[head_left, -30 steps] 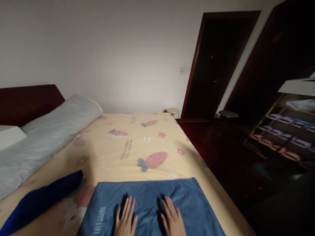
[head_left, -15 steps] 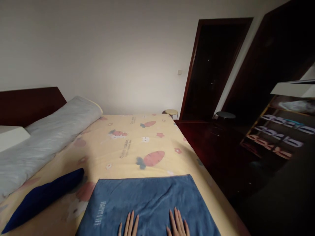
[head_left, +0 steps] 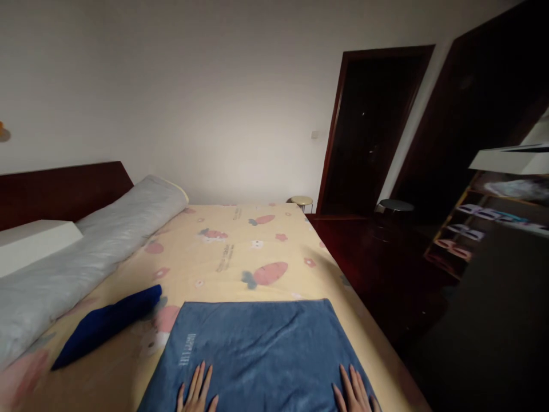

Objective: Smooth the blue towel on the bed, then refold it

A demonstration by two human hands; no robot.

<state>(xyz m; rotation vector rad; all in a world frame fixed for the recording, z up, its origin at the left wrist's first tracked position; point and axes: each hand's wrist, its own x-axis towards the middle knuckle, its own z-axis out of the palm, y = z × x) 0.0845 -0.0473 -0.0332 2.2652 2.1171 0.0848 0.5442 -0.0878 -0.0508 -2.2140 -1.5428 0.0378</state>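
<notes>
A blue-grey towel (head_left: 266, 343) with pale lettering at its left side lies spread on the bed (head_left: 283, 246), which has a yellow sheet printed with carrots and rabbits. My left hand (head_left: 196, 392) rests flat on the towel's left part, below the lettering, fingers spread. Near the towel's right edge, my right hand (head_left: 355, 392) also lies flat with its fingers apart. Only the fingers and part of the backs of both hands show at the bottom of the view. Light creases run across the middle of the towel.
A folded dark blue cloth (head_left: 109, 325) lies left of the towel. Behind it are a long grey pillow (head_left: 128, 229), a white box-like object (head_left: 38, 243) and the headboard (head_left: 64, 186). Stools (head_left: 301, 200), a dark door (head_left: 377, 131) and a shoe rack (head_left: 476, 214) stand beyond.
My hands have moved apart across the towel, the left one leftward and the right one rightward. Creases in the towel look flatter. The view has turned slightly left.
</notes>
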